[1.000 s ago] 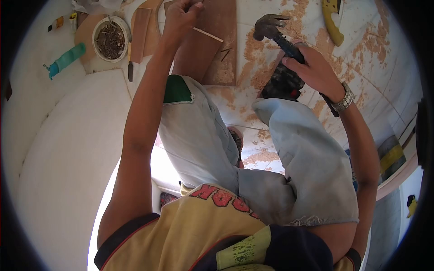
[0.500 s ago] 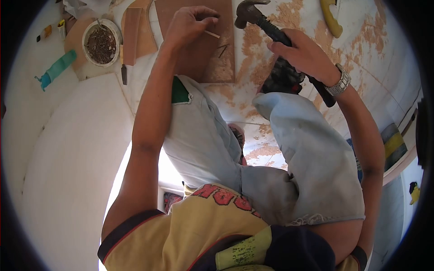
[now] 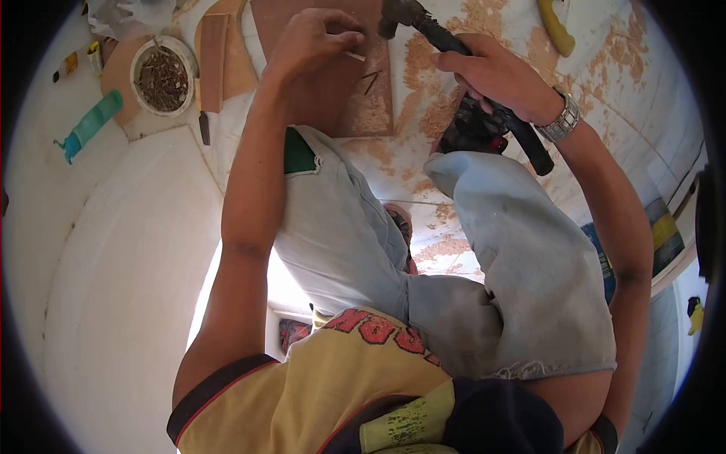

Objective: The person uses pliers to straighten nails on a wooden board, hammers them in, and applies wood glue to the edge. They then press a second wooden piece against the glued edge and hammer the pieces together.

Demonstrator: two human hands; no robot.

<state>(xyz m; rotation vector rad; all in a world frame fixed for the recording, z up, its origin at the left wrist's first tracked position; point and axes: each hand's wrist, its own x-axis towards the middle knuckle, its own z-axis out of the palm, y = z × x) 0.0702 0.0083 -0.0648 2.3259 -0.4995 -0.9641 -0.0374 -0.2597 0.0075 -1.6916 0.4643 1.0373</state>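
My left hand [image 3: 306, 41] pinches a thin pale nail-like sliver [image 3: 354, 56] between thumb and fingertips, held over the flat brown wooden board [image 3: 333, 98] lying on the floor at twelve o'clock from my knees. My right hand [image 3: 491, 76] is wrapped tight around the black rubber grip of a steel-headed claw hammer [image 3: 446, 41], whose head sits just beside the sliver, at its two o'clock; the top of the head is cut off by the frame edge. Two small dark nails [image 3: 370, 79] lie loose on the board below my fingers. At ten o'clock stands a round white bowl full of dark nails [image 3: 159, 76], with a turquoise plastic bottle [image 3: 91, 125] farther out at nine and a dark-handled chisel [image 3: 203, 125] just beside the bowl. A yellow saw handle [image 3: 556, 30] lies at one o'clock on the sawdust-strewn white floor [image 3: 628, 68]. My pale blue-grey trouser legs [image 3: 499, 257] hide the floor beneath me, and whether the sliver's tip touches the board I cannot tell.
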